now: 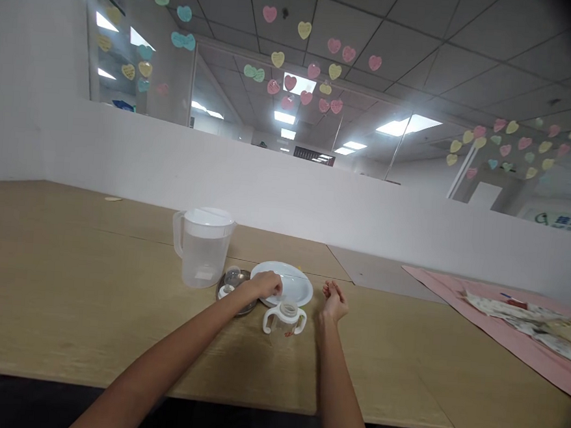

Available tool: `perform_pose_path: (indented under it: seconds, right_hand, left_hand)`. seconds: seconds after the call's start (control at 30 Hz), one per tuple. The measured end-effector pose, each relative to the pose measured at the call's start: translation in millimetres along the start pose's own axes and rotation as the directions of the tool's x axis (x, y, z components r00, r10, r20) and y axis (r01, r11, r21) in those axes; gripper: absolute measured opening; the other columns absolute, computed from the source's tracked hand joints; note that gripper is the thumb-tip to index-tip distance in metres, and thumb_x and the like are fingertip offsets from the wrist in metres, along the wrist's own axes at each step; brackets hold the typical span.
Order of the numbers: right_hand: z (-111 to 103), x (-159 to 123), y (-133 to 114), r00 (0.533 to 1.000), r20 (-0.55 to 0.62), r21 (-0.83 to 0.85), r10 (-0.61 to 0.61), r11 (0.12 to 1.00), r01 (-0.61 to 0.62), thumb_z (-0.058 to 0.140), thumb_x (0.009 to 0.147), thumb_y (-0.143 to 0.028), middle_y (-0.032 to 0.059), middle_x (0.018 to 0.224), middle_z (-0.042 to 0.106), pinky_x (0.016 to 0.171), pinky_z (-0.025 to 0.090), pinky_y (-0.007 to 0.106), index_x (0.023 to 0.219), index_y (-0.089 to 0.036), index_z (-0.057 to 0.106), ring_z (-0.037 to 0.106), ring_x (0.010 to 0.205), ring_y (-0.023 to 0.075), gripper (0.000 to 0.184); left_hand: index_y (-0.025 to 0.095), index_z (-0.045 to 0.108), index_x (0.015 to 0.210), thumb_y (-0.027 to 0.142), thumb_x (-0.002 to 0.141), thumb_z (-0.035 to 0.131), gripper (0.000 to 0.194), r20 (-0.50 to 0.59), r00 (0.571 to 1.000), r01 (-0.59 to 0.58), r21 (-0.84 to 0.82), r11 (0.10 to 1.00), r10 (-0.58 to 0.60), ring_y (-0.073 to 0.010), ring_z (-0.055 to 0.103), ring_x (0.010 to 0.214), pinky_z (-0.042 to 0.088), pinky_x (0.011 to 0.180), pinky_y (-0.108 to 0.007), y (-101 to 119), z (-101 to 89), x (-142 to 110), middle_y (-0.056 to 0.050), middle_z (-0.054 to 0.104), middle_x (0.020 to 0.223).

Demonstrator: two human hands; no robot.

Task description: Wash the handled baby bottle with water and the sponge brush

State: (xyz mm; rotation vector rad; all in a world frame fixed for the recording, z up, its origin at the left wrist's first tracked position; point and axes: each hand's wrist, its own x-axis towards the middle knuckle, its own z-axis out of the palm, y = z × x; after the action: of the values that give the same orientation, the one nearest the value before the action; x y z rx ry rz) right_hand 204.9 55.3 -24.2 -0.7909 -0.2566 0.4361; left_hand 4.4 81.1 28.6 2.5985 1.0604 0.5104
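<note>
Currently, the left hand [267, 284] curls over the white plate [296, 284], its grip unclear, while the right hand [335, 302], free and loosely cupped, lies near the two-handled bottle [285, 326]

Single head-worn view, directed forward and slightly down from the near side of the wood-grain tabletop [88, 304]; left hand [267, 284] and right hand [335, 303] at moderate range, below centre; wide coverage reaches white half-wall [268, 185] and glass panes [355, 124], sloping down rightward

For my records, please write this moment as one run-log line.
left hand: over plate, grip unclear | right hand: beside plate | handled bottle: uncapped, in front of plate | pitcher: lidded, left
</note>
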Motion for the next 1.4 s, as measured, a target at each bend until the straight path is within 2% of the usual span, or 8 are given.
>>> perform_pose_path:
  seconds: [0.13, 0.3, 0.43, 0.5, 0.6, 0.87, 1.1, 1.4]
  right_hand:
    - [0, 0, 5, 0.997, 0.074, -0.059, 0.031, 0.998, -0.026, 0.073, 0.052, -0.028, 0.0019, 0.064, 0.063, 0.054, 0.050, 0.022, 0.074, -0.012, 0.060, 0.057, 0.055, 0.0108, 0.030]
    - [0, 2, 12, 0.986, 0.159, -0.131, 0.053, 0.991, -0.032, 0.072, 0.051, -0.031, 0.0009, 0.064, 0.063, 0.054, 0.049, 0.021, 0.078, -0.011, 0.061, 0.056, 0.054, 0.0097, 0.035]
    - [1, 0, 11, 0.977, 0.201, -0.155, 0.074, 0.987, -0.042, 0.071, 0.051, -0.030, 0.0002, 0.063, 0.063, 0.053, 0.048, 0.022, 0.077, -0.012, 0.061, 0.055, 0.052, 0.0096, 0.034]
    - [3, -2, 9, 0.977, 0.194, -0.146, 0.090, 0.987, -0.062, 0.070, 0.051, -0.028, -0.0003, 0.061, 0.062, 0.052, 0.048, 0.021, 0.077, -0.012, 0.061, 0.055, 0.051, 0.0092, 0.032]
    - [4, -4, 6, 0.979, 0.173, -0.134, 0.108, 0.987, -0.085, 0.069, 0.051, -0.025, -0.0011, 0.059, 0.061, 0.050, 0.048, 0.020, 0.075, -0.013, 0.060, 0.054, 0.049, 0.0085, 0.028]
    - [4, -3, 6, 0.978, 0.160, -0.131, 0.131, 0.985, -0.110, 0.065, 0.053, -0.019, -0.0016, 0.058, 0.061, 0.048, 0.047, 0.019, 0.073, -0.013, 0.060, 0.055, 0.048, 0.0088, 0.021]
    - [6, -4, 4, 0.979, 0.144, -0.143, 0.147, 0.982, -0.126, 0.064, 0.055, -0.017, -0.0021, 0.056, 0.061, 0.048, 0.047, 0.019, 0.071, -0.014, 0.060, 0.054, 0.048, 0.0085, 0.017]
    - [6, -6, 3, 0.974, 0.157, -0.157, 0.162, 0.978, -0.137, 0.065, 0.056, -0.020, -0.0018, 0.055, 0.061, 0.047, 0.048, 0.020, 0.071, -0.014, 0.059, 0.055, 0.048, 0.0096, 0.017]
  left_hand:
    - [0.015, 0.065, 0.065, 0.009, 0.069, 0.051, 0.016, -0.086, 0.996, 0.029, -0.110, 0.994, -0.039, -0.0157, 0.058, 0.070, 0.043, 0.068, -0.024, -1, 0.4, 5, -0.005, 0.067, 0.073]
    - [0.010, 0.058, 0.094, 0.022, 0.087, 0.022, 0.038, -0.327, 0.931, 0.055, -0.316, 0.947, -0.163, -0.0130, 0.056, 0.075, 0.044, 0.072, -0.025, 10, -18.1, 3, -0.009, 0.062, 0.092]
    - [0.010, 0.055, 0.099, 0.034, 0.085, 0.033, 0.035, -0.385, 0.895, -0.158, -0.744, 0.649, -0.224, -0.0089, 0.052, 0.063, 0.044, 0.067, -0.023, 33, -34.7, -10, -0.006, 0.059, 0.083]
    - [0.011, 0.056, 0.096, 0.035, 0.082, 0.042, 0.032, -0.373, 0.907, -0.232, -0.829, 0.508, -0.194, -0.0082, 0.050, 0.062, 0.043, 0.068, -0.022, 45, -38.8, -19, -0.003, 0.057, 0.078]
    - [0.012, 0.057, 0.091, 0.036, 0.079, 0.047, 0.029, -0.348, 0.927, -0.260, -0.866, 0.427, -0.141, -0.0087, 0.050, 0.065, 0.042, 0.069, -0.022, 58, -37.8, -30, -0.001, 0.055, 0.073]
    - [0.014, 0.058, 0.080, 0.035, 0.078, 0.048, 0.023, -0.305, 0.950, -0.240, -0.853, 0.464, -0.069, -0.0109, 0.051, 0.067, 0.040, 0.069, -0.023, 66, -21.9, -48, -0.001, 0.055, 0.069]
    - [0.015, 0.059, 0.079, 0.038, 0.079, 0.048, 0.025, -0.379, 0.917, -0.280, -0.831, 0.480, -0.122, -0.0129, 0.052, 0.076, 0.040, 0.074, -0.023, 72, -25.8, -56, -0.004, 0.059, 0.078]
    - [0.015, 0.061, 0.084, 0.038, 0.079, 0.051, 0.026, -0.346, 0.922, -0.238, -0.860, 0.451, -0.173, -0.0138, 0.056, 0.082, 0.041, 0.080, -0.025, 68, -25.3, -63, -0.004, 0.064, 0.084]
